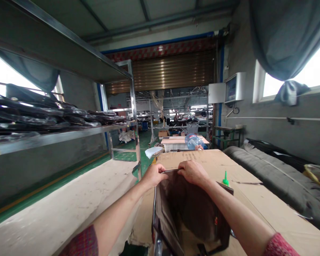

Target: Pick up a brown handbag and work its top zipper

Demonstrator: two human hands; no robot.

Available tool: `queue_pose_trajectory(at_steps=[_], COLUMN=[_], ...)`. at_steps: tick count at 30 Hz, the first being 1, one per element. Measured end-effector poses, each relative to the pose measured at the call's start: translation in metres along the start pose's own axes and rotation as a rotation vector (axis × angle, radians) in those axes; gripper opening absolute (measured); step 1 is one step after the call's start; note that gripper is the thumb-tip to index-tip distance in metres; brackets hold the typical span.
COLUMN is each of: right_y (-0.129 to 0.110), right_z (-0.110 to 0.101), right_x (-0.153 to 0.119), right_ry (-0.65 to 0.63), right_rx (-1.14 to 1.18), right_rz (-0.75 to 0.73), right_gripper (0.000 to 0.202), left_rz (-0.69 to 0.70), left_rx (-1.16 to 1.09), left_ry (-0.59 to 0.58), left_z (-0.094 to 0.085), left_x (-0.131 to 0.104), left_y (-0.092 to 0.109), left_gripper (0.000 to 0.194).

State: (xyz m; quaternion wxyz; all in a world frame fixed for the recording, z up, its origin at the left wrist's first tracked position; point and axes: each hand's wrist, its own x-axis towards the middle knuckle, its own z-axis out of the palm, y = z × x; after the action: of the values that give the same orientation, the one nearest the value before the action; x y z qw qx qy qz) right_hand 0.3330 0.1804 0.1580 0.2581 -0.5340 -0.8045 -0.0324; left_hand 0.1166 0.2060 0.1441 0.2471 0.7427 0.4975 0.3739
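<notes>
Nearest to us, our two bare forearms run up from the bottom edge, with red knit sleeves at the elbows, toward a dark brown bag point(192, 209) wrapped in clear film that lies on the cardboard-covered table point(256, 199) straight ahead. Our left hand point(155, 175) is closed in a pinch on the bag's far edge, at its left corner, and our right hand point(193, 172) is closed on that same edge just beside it, so the two hands sit close together at the top of the bag. We judge the bag to be light and soft, limp rather than stiff, and its plastic cover looks slick, so the firm seam along the top edge, where we hold it, seems the best place to grip; the loose film would likely slide under the fingers. Just right of the bag a small green nozzle bottle point(225, 179) stands upright on the cardboard. Further off, a water jug point(194, 141) lies on a table beyond. To the left a steel rack point(69, 135) carries a heap of dark wrapped goods point(42, 113), and to the right grey rolls of fabric point(269, 170) lie along the wall.
</notes>
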Motion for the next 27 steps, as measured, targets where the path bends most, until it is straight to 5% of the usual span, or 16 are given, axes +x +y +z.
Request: queue_pose_trajectory(at_steps=[11,16,20,24,27], right_y=[-0.007,-0.014,-0.017,-0.002,0.015], right_z=[-0.003,-0.004,-0.001,0.015,0.047], right_x=[-0.002,-0.005,-0.006,-0.005,0.01], right_ry=[0.019,0.009,0.023,-0.02,-0.051], right_rx=[-0.018,0.002,0.039,0.155,0.227], right_rz=[0.011,0.02,-0.005,-0.073,-0.055], right_gripper=[0.016,0.016,0.016,0.017,0.011], left_rz=[0.019,0.058,0.045,0.034,0.032], left_rx=[0.164,0.121,0.257,0.334,0.348], left_ry=[0.058,-0.048,-0.032,-0.013,-0.019], left_z=[-0.003,-0.003,-0.004,0.0,0.005], left_x=[-0.001,-0.002,-0.006,-0.009,-0.006], left_y=[0.007,0.014,0.022,0.019,0.006], left_gripper=[0.006,0.019,0.01,0.014,0.025])
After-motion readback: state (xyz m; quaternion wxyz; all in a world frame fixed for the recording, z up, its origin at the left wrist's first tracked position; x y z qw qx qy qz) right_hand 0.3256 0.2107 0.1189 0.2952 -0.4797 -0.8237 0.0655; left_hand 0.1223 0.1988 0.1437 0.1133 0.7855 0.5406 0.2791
